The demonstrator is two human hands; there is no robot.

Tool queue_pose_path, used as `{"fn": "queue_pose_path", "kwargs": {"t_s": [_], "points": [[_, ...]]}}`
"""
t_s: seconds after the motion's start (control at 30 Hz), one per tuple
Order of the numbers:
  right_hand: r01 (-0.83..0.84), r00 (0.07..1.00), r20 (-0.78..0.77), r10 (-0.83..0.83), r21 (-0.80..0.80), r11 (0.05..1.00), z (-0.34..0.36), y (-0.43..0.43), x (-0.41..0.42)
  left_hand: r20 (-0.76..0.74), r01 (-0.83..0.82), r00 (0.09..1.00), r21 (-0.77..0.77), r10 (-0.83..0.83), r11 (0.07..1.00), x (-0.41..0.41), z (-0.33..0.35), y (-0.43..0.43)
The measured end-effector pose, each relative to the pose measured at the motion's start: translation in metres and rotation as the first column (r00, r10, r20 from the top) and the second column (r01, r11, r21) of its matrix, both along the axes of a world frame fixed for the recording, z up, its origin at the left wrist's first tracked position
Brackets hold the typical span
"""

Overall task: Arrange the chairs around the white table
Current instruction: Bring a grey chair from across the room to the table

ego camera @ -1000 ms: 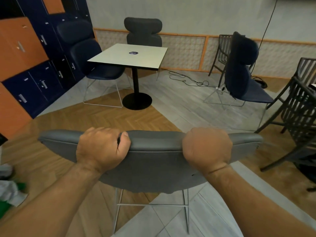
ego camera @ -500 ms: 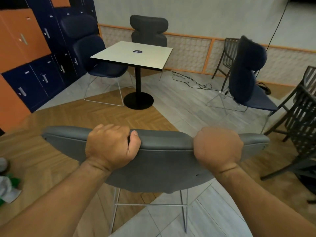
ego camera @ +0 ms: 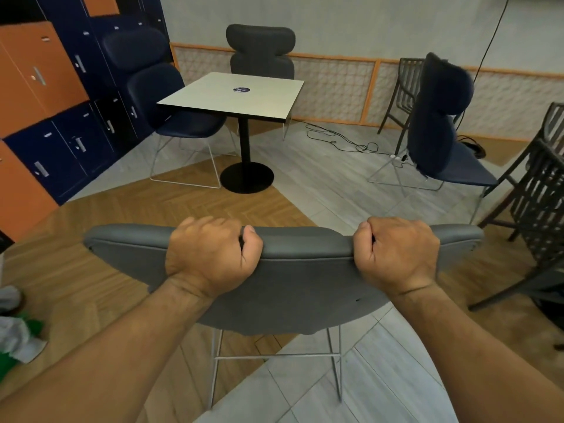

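- Since the earlier frame the table [ego camera: 235, 96] sits lower and nearer in view, so the grey chair [ego camera: 283, 288] and its carrier seem to have closed in on it; the grip looks unchanged.
- Left hand [ego camera: 210, 257] and right hand [ego camera: 396, 254] are both wrapped tight over the chair's top edge, thumbs toward each other, spaced evenly either side of its middle.
- That chair fills the lower centre of the frame, its wire legs [ego camera: 276, 361] below; whether they touch the floor I cannot tell.
- At the surface, a navy chair [ego camera: 171, 111] is tucked in on its left side and a dark grey chair [ego camera: 261, 53] stands behind its far edge. Its near and right sides look free.
- A second navy chair [ego camera: 439, 141] stands well apart at the right of the frame, not yet placed.
- To do this step well, I would keep both hands level, steer straight for the near side, and stop the seat short of the round black base [ego camera: 246, 178].
- Open floor lies between chair and surface, so the path ahead looks clear.
- Mind the cable [ego camera: 341, 141] on the tiles right of the base, the slatted chairs [ego camera: 537, 190] at the right edge, and the lockers [ego camera: 61, 117] at upper left.
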State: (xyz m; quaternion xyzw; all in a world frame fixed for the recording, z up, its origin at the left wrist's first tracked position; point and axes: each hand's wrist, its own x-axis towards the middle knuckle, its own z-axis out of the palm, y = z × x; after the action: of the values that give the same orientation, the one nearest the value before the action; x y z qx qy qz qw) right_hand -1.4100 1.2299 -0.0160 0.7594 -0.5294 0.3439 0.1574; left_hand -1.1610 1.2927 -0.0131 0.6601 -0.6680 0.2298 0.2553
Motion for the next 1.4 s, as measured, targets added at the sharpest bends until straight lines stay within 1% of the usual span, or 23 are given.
{"fn": "queue_pose_path", "kwargs": {"t_s": [0.17,0.27,0.37,0.47,0.67,0.97,1.13,1.3,1.4], "points": [[0.038,0.998,0.04,-0.038,-0.012,0.999,-0.001,-0.005,0.001,0.01,0.023,1.0,0.04,-0.023,0.999,0.003,0.003,-0.014],[0.046,0.998,0.038,-0.047,0.025,0.999,0.001,-0.012,0.005,0.019,0.028,0.999,0.051,-0.029,0.998,0.007,0.004,-0.026],[0.037,0.999,0.023,-0.038,0.015,0.999,0.0,-0.022,0.01,0.002,0.007,1.0,0.062,-0.007,0.998,0.013,0.003,-0.036],[0.033,0.999,0.008,-0.033,-0.015,0.999,-0.002,-0.032,0.015,0.004,-0.013,1.0,0.046,0.013,0.999,0.019,0.0,-0.044],[0.022,1.0,0.004,-0.022,-0.013,1.0,-0.004,-0.061,0.028,0.009,-0.053,0.999,0.039,0.053,0.998,0.031,-0.002,-0.07],[-0.005,1.0,0.013,0.005,0.01,1.0,-0.003,-0.104,0.061,0.032,-0.078,0.996,-0.026,0.079,0.997,0.065,-0.007,-0.115],[-0.014,1.0,0.023,0.015,-0.025,1.0,-0.005,-0.134,0.084,0.043,-0.073,0.996,-0.082,0.076,0.994,0.088,-0.01,-0.144],[0.001,1.0,0.01,-0.002,0.031,1.0,-0.006,-0.165,0.104,0.055,-0.05,0.997,-0.111,0.056,0.993,0.108,-0.009,-0.178],[0.011,1.0,0.008,-0.012,0.023,1.0,-0.005,-0.184,0.118,0.048,-0.038,0.998,-0.088,0.042,0.995,0.122,-0.01,-0.198]]}}
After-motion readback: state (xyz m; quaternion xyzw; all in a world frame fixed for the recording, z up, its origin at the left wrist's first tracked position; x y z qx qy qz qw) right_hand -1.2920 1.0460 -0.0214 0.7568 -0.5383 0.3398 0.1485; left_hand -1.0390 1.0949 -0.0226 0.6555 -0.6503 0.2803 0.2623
